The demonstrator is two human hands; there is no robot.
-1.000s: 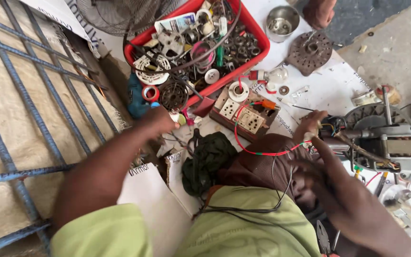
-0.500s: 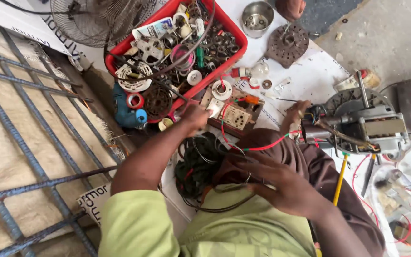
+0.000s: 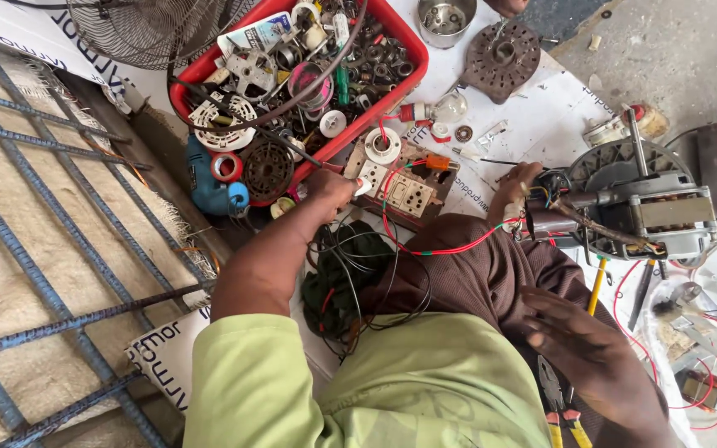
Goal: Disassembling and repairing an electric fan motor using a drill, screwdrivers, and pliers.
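From where I stand, the work in hand looks like the wiring at the small wooden board with white sockets and switches (image 3: 404,195), which lies on the white sheet at 12 o'clock from the person's knees.

The left hand (image 3: 331,187) is at the board's 9 o'clock edge. Its fingers are curled tight together, pinching something small that I cannot make out. The right hand (image 3: 591,357) hovers over the brown-trousered leg at 4 o'clock, fingers spread and holding nothing.

A thin red wire (image 3: 450,249) runs from the board across the leg toward the grey metal electric motor (image 3: 649,211) at 2 o'clock. The red plastic crate of spare parts (image 3: 408,62) sits just beyond the board.

By my judgement, 1 hand alone is working, and any further step at the board calls for a steady pinch.
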